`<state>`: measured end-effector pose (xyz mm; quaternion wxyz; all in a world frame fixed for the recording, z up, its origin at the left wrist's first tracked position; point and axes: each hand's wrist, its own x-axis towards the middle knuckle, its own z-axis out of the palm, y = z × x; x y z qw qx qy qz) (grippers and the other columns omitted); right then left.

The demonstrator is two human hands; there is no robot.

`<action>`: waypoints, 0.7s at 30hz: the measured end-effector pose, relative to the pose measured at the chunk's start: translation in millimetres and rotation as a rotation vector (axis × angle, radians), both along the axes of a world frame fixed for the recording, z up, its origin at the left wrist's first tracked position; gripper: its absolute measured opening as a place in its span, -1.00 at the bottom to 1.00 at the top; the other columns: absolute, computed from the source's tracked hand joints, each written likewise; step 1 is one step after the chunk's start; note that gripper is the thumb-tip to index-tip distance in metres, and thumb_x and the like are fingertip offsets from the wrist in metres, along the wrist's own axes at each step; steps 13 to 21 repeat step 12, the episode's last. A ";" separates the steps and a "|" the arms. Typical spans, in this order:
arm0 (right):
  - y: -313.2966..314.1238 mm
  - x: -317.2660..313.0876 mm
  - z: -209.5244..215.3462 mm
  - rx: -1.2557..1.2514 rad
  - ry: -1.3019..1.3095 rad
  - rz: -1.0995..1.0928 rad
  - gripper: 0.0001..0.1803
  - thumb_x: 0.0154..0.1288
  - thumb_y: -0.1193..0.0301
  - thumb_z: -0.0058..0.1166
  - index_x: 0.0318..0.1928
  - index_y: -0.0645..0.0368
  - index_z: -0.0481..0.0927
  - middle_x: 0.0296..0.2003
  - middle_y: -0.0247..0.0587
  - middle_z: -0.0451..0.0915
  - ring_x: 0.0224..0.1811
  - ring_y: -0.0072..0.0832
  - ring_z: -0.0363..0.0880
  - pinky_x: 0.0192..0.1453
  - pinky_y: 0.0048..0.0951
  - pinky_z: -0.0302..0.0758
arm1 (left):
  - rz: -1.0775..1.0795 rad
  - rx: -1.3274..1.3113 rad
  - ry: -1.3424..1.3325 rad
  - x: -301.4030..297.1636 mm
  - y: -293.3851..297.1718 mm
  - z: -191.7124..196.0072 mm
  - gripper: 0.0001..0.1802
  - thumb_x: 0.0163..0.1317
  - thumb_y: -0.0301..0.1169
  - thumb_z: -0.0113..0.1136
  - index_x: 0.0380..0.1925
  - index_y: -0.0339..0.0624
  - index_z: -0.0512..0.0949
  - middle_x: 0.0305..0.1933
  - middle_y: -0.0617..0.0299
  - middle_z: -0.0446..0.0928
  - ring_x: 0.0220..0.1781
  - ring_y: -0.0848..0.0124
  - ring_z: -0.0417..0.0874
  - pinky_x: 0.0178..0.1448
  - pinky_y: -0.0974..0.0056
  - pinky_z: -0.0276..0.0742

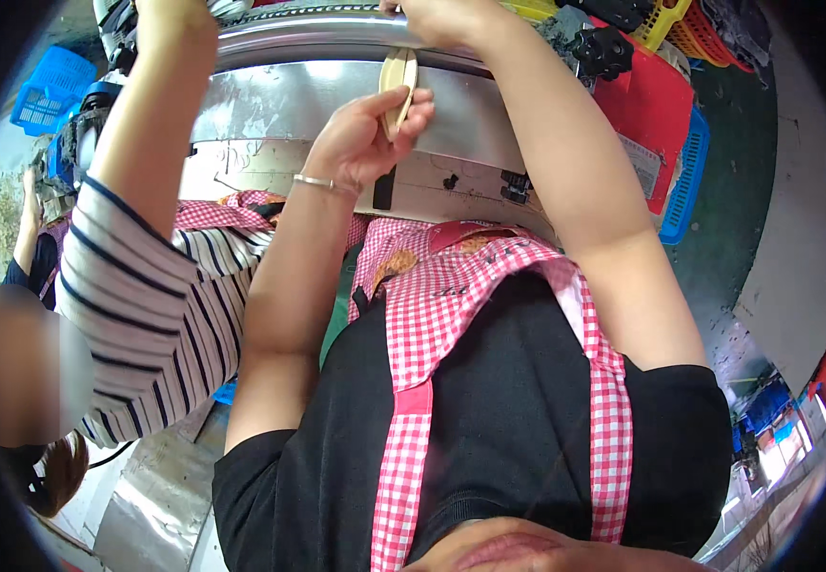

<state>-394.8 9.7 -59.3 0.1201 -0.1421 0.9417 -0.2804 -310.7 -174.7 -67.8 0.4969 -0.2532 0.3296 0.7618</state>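
Note:
My left hand (370, 138) is closed around a small beige piece, long and oval with pointed ends (397, 74). A dark line runs down its length, so it may be two layers pressed together. It stands nearly upright in front of the metal machine's flat front panel (322, 95). My right hand (443, 21) reaches to the shiny metal rail (327, 36) at the far edge. The picture's edge cuts off most of its fingers, so I cannot make out what they touch.
At my left, a co-worker in a striped shirt (136, 296) stretches an arm over the rail. A blue basket (58, 84) lies beyond. On the right are a red panel (637, 119), a black knob (603, 53), a blue tray (687, 186) and a yellow basket (661, 21).

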 end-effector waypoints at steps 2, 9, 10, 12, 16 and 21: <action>2.1 -17.8 -7.5 0.003 -0.205 0.042 -0.71 0.14 0.44 0.12 -0.12 0.20 0.72 -0.19 0.14 0.71 -0.16 -0.08 0.70 -0.03 -0.19 0.60 | 0.007 0.108 -0.018 -19.8 4.5 -13.9 -0.66 0.57 -0.31 -0.10 0.01 -0.39 0.53 -0.27 0.17 0.62 -0.37 0.55 0.66 -0.46 0.57 0.59; 3.0 -9.4 9.1 -0.090 0.217 -0.069 -0.82 0.14 0.56 0.16 -0.24 0.27 0.72 -0.28 0.16 0.70 -0.22 -0.12 0.71 -0.05 -0.20 0.64 | -0.102 0.161 0.100 -36.1 -5.9 -25.2 -0.65 0.55 -0.30 -0.01 0.07 -0.37 0.54 0.02 0.06 0.69 0.03 0.29 0.76 -0.11 0.37 0.77; -3.3 4.0 18.6 -0.063 0.309 -0.094 -0.84 0.21 0.63 0.10 -0.26 0.27 0.72 -0.28 0.16 0.69 -0.20 -0.12 0.72 -0.03 -0.23 0.67 | 0.011 0.286 0.162 -31.7 -6.0 -28.5 -0.61 0.54 -0.24 0.00 0.12 -0.35 0.53 0.08 0.04 0.67 0.08 0.25 0.73 -0.01 0.31 0.75; -5.0 29.5 34.7 0.073 0.312 -0.100 -0.80 0.28 0.62 0.06 -0.22 0.19 0.74 -0.21 0.13 0.69 -0.15 -0.11 0.72 -0.01 -0.26 0.68 | 0.226 0.512 0.280 -20.1 3.6 -28.5 -0.50 0.53 -0.11 0.03 0.21 -0.31 0.49 0.21 -0.02 0.61 0.20 0.16 0.69 0.19 0.19 0.70; -5.0 29.5 34.7 0.073 0.312 -0.100 -0.80 0.28 0.62 0.06 -0.22 0.19 0.74 -0.21 0.13 0.69 -0.15 -0.11 0.72 -0.01 -0.26 0.68 | 0.226 0.512 0.280 -20.1 3.6 -28.5 -0.50 0.53 -0.11 0.03 0.21 -0.31 0.49 0.21 -0.02 0.61 0.20 0.16 0.69 0.19 0.19 0.70; -5.0 29.5 34.7 0.073 0.312 -0.100 -0.80 0.28 0.62 0.06 -0.22 0.19 0.74 -0.21 0.13 0.69 -0.15 -0.11 0.72 -0.01 -0.26 0.68 | 0.226 0.512 0.280 -20.1 3.6 -28.5 -0.50 0.53 -0.11 0.03 0.21 -0.31 0.49 0.21 -0.02 0.61 0.20 0.16 0.69 0.19 0.19 0.70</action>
